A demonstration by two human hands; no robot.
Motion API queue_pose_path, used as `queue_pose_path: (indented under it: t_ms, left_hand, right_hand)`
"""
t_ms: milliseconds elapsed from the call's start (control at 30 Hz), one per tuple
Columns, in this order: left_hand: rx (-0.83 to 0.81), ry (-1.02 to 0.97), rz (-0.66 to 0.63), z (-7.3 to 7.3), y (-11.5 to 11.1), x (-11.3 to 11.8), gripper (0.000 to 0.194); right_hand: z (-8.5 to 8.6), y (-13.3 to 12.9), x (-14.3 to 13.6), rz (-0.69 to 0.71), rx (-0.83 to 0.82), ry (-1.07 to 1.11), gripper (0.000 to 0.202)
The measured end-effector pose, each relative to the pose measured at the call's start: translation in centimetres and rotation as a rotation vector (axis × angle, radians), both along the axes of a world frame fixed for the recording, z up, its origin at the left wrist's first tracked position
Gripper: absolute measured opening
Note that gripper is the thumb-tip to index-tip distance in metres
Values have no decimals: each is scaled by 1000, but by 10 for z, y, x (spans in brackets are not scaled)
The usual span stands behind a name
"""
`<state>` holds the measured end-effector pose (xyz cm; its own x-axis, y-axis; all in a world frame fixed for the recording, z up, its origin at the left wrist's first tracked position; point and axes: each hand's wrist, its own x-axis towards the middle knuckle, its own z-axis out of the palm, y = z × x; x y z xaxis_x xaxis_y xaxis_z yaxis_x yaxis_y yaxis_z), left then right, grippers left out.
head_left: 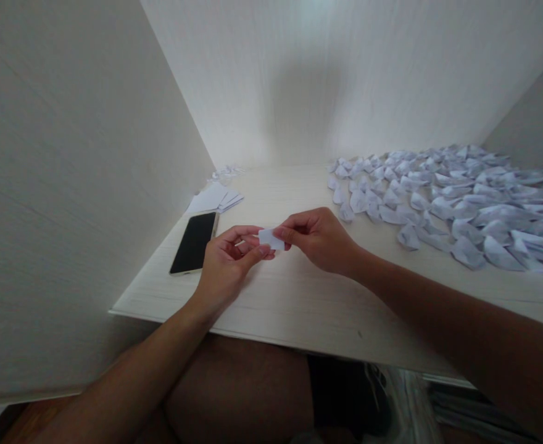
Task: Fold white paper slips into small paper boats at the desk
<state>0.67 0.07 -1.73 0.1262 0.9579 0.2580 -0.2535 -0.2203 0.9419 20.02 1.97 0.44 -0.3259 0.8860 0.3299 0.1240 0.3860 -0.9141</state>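
A small white piece of paper (270,239) is held between both hands above the middle of the table. My left hand (229,259) pinches its left side between thumb and fingers. On its right side, the thumb and fingers of my right hand (318,239) are closed. Whether the paper is folded is too small to tell.
Many folded white paper pieces (466,197) cover the right side of the table (271,308). At the left lie a black-screened phone (195,242), flat white papers (209,197) and small scraps (225,172). Walls stand behind and on both sides.
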Motion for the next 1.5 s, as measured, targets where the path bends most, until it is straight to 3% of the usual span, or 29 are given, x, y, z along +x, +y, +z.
queue_pose_path:
  t_ms: [200, 333, 500, 600, 700, 833, 967, 1200, 1500]
  left_hand:
    - [-17, -21, -7, -2, 0, -1, 28]
    - [-18, 19, -7, -2, -4, 1, 32]
    - [-10, 208, -145, 3, -6, -4, 42]
    - [-48, 225, -182, 2, -3, -7, 40]
    - [-23, 108, -97, 0, 0, -6, 43]
    - [55, 22, -88, 1, 0, -3, 38]
    - [127, 129, -87, 7, -1, -9, 25]
    - [306, 394, -145, 20, 5, -32, 21]
    - [407, 446, -72, 21, 8, -35, 16]
  right_hand:
    - [-1, -2, -3, 18, 2, -11, 30]
    - [2, -1, 0, -33, 17, -185, 43]
    - [4, 1, 5, 55, 11, -330, 46]
    - [-2, 2, 3, 101, -48, -188, 29]
    - [-6, 1, -1, 78, -61, 18, 30]
    - [-5, -3, -4, 45, 43, -2, 20]
    - [0, -5, -2, 72, 20, 22, 22]
    - [7, -6, -1, 154, -97, 57, 29]
    - [7, -7, -2, 165, -103, 22, 30]
